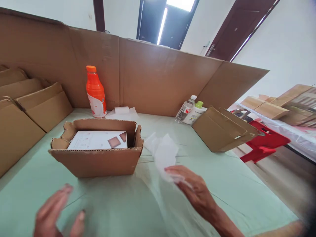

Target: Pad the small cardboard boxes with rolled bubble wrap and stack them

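Observation:
My right hand (195, 191) pinches a thin white foam wrapping sheet (163, 153) that lifts off the pale green table (222, 177). My left hand (56, 214) hovers low at the front left with fingers spread, blurred, holding nothing. An open brown cardboard box (98, 161) sits just beyond both hands; inside lies a white printed sheet (96, 141) with two brown squares on it.
An orange bottle (95, 92) stands at the back by a tall cardboard screen (153, 75). A clear water bottle (185, 109), a white bottle (195, 113) and a tipped carton (222, 130) lie right. Flat cartons (29, 105) stack left. A red stool (265, 141) stands beyond the edge.

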A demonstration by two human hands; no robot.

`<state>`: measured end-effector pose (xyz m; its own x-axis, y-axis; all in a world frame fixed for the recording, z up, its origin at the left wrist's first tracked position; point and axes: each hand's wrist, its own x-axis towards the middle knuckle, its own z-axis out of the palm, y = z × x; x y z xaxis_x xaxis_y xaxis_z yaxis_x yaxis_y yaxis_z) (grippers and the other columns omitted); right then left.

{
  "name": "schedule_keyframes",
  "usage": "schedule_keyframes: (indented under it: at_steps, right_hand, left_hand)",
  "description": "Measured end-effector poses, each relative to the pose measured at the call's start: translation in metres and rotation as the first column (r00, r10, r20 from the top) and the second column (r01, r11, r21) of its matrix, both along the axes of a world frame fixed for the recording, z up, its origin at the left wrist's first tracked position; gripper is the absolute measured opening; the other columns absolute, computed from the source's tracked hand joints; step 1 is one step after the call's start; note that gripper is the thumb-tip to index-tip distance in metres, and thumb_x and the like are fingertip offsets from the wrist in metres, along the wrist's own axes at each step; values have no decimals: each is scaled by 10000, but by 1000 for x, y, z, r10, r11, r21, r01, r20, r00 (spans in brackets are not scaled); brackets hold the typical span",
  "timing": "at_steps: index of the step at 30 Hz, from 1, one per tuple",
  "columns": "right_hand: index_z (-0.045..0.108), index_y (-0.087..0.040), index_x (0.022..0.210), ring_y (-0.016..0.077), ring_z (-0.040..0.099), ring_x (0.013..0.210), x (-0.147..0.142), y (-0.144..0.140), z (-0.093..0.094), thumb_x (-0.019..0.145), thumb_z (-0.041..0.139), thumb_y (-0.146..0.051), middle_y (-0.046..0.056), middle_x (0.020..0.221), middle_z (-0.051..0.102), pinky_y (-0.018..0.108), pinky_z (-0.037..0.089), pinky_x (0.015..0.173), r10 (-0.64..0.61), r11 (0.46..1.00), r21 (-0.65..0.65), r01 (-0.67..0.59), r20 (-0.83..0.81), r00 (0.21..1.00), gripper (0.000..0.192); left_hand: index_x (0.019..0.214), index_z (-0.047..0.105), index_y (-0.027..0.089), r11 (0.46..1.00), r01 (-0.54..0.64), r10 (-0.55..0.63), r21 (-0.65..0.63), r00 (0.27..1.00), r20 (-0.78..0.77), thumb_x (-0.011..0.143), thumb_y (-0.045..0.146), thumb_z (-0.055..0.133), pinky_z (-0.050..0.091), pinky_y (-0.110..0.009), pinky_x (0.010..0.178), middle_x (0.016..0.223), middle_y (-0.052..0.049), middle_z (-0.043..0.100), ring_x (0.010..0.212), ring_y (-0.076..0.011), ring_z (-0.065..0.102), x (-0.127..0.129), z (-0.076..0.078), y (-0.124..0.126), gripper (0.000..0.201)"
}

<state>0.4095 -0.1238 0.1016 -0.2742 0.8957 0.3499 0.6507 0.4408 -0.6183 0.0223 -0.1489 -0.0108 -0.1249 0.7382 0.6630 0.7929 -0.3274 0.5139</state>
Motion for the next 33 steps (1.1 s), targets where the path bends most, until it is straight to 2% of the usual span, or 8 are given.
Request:
schedule_keyframes:
  at_steps: [8,11,14,16,19,25,31,33]
  right_hand:
    - [741,-225,973,171,697,861,-55,-44,-45,1034,470,-444,25,920,759,263,533,821,228,878,-384,-286,-189,955,354]
    - [687,-182,805,138,604,638,-55,-51,-58,1034,434,-479,-3,706,655,227,473,597,81,787,-560,-257,-320,944,452]
    - [688,-184,976,161,640,718,-48,-59,-65,998,534,-378,24,832,697,252,497,649,-103,915,-405,0,-233,967,248]
    - [646,-205,1156,189,664,876,-45,-64,-66,959,585,-233,63,1012,713,299,513,776,-195,980,-69,188,-122,973,208]
    - [622,-209,1194,230,642,1004,-50,-69,-64,916,607,-159,102,1111,699,375,489,857,-61,973,228,37,101,993,284]
    - [666,-188,1109,257,660,968,-73,-61,-76,946,567,-192,112,1114,737,414,480,824,107,982,116,-147,294,950,190]
    - [713,-222,965,160,698,728,-70,-66,-69,990,525,-248,-1,834,763,270,521,678,72,947,-311,-83,-47,996,191]
    - [708,-223,1040,181,713,807,-67,-72,-65,978,546,-265,22,922,770,278,540,705,-12,966,-258,2,-38,999,178]
  left_hand:
    - [1501,374,187,697,701,-715,-154,696,-65,818,62,542,501,-431,1052,1350,-154,627,1271,-274,590,100,41,-11,715]
    - [1463,440,192,610,656,-657,-444,732,179,873,158,514,575,-307,806,1015,-68,751,884,-196,713,108,43,-7,595]
    - [1466,453,162,532,512,-489,-675,836,248,909,237,479,540,-290,652,816,-27,726,699,-190,673,109,39,-3,563]
    - [1503,405,156,526,444,-464,-725,865,193,893,230,475,525,-301,654,797,-19,719,695,-202,670,110,35,0,619]
    - [1526,359,175,574,392,-474,-719,875,99,865,199,495,523,-305,662,800,-10,726,690,-208,681,110,27,3,675]
    - [1499,345,203,794,483,-537,-370,842,-53,889,270,608,532,-428,942,1252,-137,666,1117,-282,643,95,25,-6,668]
    - [1459,403,231,657,625,-663,-422,745,73,926,145,491,552,-321,802,987,-39,720,867,-186,660,81,40,-23,547]
    - [1426,455,200,651,578,-612,-493,783,109,915,147,492,549,-316,736,857,-15,709,759,-180,647,86,38,-19,516]
